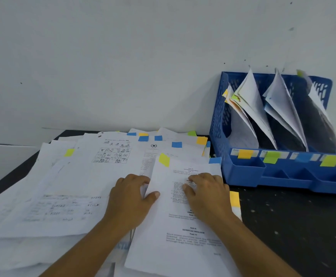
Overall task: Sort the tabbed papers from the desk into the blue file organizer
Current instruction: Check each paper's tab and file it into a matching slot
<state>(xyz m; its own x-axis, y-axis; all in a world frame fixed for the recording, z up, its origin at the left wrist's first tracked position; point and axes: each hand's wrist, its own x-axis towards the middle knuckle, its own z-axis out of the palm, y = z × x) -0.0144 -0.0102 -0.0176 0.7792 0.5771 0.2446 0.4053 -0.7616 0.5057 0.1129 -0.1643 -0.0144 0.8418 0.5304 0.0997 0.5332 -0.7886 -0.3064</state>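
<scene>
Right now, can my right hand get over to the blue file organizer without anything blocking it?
Probably yes. The right hand rests on the top sheet, and only bare dark desk lies between it and the blue file organizer.

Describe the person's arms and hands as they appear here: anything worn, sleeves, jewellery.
Both forearms are bare as far as the frame shows, with no sleeves in view. The left hand and right hand wear no gloves; no rings, watch or bracelet can be seen. The fingernails look short and unpainted.
</scene>
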